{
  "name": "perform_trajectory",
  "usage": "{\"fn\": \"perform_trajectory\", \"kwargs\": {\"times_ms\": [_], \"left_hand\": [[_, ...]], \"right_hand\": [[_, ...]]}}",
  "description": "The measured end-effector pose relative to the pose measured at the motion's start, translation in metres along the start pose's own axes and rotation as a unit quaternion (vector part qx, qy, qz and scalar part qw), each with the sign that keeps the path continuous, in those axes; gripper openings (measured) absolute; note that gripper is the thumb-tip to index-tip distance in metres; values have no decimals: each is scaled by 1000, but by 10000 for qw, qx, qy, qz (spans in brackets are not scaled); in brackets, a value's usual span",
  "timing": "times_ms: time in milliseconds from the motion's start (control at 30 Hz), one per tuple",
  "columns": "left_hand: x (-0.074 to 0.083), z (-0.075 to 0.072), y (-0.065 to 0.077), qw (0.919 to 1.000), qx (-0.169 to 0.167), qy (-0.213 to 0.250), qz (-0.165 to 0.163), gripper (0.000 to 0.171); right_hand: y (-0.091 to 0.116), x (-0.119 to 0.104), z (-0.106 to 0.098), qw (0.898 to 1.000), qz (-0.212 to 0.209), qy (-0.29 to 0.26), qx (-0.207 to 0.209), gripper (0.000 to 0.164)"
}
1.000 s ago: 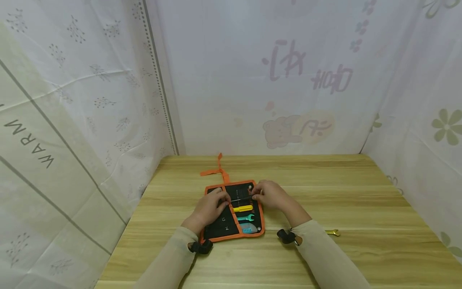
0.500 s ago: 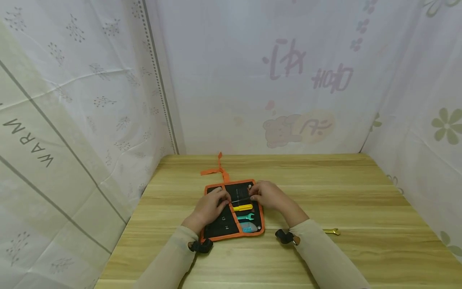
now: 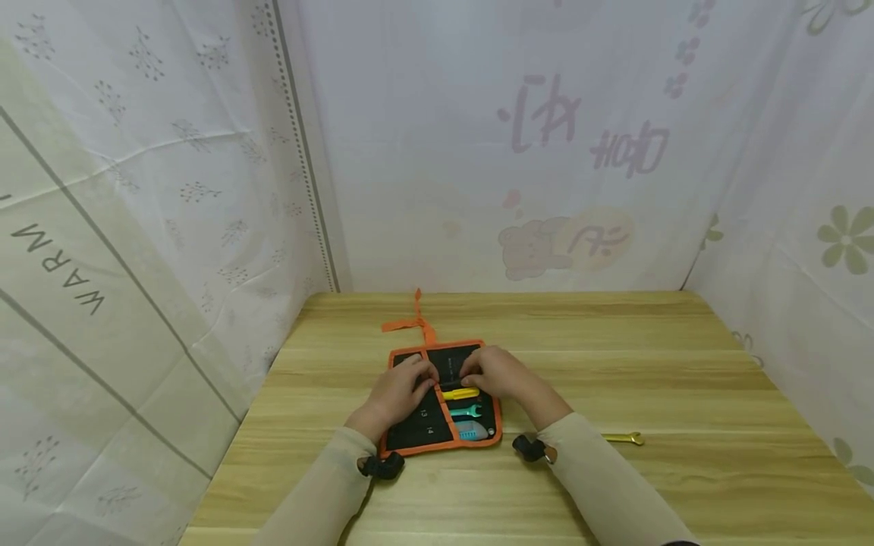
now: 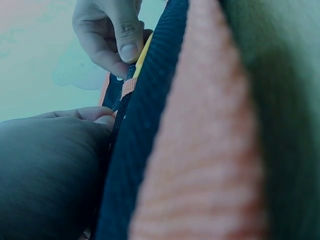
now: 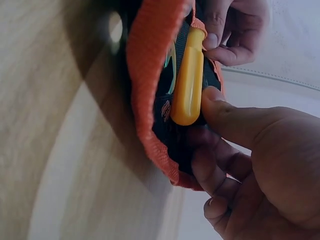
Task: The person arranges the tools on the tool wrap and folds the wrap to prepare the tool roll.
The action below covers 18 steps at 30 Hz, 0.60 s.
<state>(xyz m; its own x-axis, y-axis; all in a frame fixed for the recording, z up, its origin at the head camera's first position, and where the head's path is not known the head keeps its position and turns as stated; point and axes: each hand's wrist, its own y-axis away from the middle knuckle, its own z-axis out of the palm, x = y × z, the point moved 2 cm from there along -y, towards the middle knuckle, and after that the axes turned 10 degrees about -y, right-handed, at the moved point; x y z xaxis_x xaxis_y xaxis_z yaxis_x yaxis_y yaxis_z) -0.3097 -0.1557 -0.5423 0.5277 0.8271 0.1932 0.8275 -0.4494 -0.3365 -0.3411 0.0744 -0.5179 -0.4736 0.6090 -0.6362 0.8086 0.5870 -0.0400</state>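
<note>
A black tool roll (image 3: 410, 437) with orange trim lies unrolled on the table. My left hand (image 3: 394, 396) pinches the orange pocket edge along its middle. From the right, my right hand (image 3: 504, 373) pinches a slim dark tool (image 3: 451, 384) with a thin shaft, pointing into a pocket by the left fingertips; its far end is hidden. Just below it, a yellow handle (image 3: 460, 393) sticks out of a pocket; the right wrist view shows this handle (image 5: 187, 82) beside the right thumb. Further down sit a green open-end wrench (image 3: 467, 411) and a blue-grey utility knife (image 3: 471, 431), both pocketed.
A gold open-end wrench (image 3: 623, 438) lies on the wooden table (image 3: 710, 364) beside the right forearm, partly covered by the sleeve. Orange tie straps (image 3: 416, 324) stretch from the roll's far edge. Printed curtains (image 3: 437, 152) stand behind and at both sides.
My right hand has moved left toward the left hand, carrying the slim dark tool deeper into the pocket; less of it shows. More of the gold wrench is uncovered. The left hand stays put.
</note>
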Motion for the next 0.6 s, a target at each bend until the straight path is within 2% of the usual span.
{"fn": "perform_trajectory", "kwargs": {"times_ms": [267,600], "left_hand": [[0,0,1,10000,-11,25,-42,10],[1,1,0,10000,27,62,36,3]], "right_hand": [[-5,-4,3,9997,180,-77,-162,7],[-5,-8,5,9996,247,-61,-120,4]]}}
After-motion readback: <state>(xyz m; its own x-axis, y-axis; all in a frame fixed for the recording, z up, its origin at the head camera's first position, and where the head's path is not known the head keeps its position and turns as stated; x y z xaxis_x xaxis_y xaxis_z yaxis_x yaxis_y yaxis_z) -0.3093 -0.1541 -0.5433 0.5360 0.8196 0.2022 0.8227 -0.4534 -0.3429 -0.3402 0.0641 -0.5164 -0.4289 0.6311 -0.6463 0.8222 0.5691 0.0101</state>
